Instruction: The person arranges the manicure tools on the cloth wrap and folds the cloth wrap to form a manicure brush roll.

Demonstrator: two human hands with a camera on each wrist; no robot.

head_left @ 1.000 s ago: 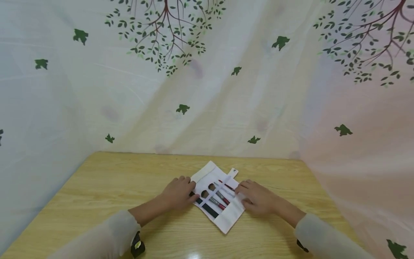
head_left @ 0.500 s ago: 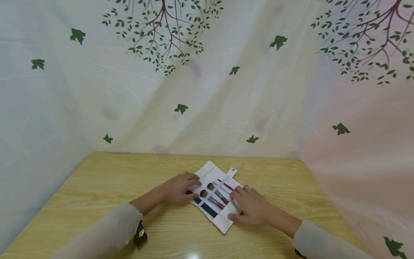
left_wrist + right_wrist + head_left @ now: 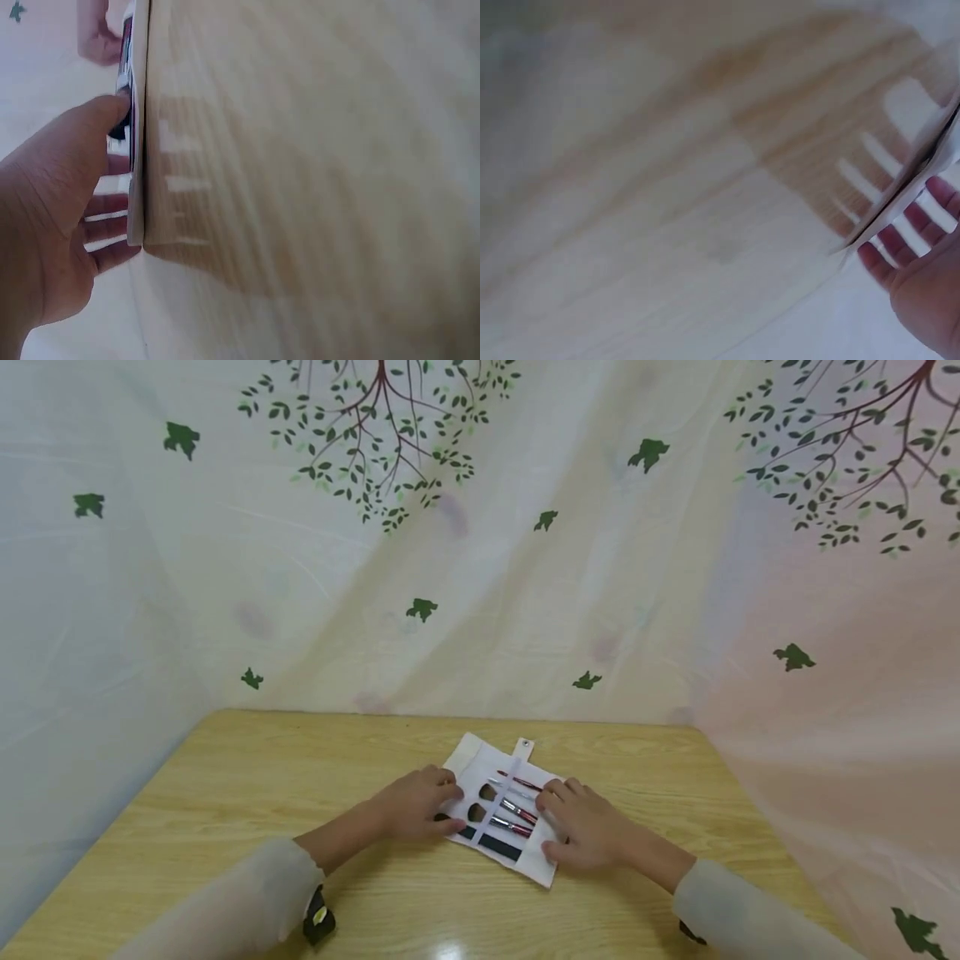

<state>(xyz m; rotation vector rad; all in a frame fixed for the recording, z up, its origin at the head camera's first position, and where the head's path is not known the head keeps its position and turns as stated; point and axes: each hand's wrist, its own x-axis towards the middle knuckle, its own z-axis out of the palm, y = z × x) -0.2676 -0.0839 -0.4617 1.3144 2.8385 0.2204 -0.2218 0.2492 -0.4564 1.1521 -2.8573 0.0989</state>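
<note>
An unfolded white brush case (image 3: 469,763) lies flat and slanted on the table. Its pockets and strap hold two fluffy makeup brushes (image 3: 512,827), a thin red-handled tool (image 3: 519,780) and a long black item (image 3: 499,847). My left hand (image 3: 416,803) rests on the case's left end, its thumb on the near corner by the black item. On the right end lies my right hand (image 3: 588,831), fingers spread over the pocket flap and partly hiding it. In the left wrist view the thumb and fingertips touch the case (image 3: 136,210) from above. The right wrist view shows fingertips along its edge.
A light wooden table (image 3: 300,752) reaches back to a pale hanging cloth (image 3: 480,568) printed with branches and green birds. The cloth also hangs along both sides. A snap tab (image 3: 524,748) sticks out from the case's far edge.
The brush case has turned counterclockwise: its near corner swung right and its tab shifted left. My right hand moved over its right end, and my left hand shifted slightly along the left end.
</note>
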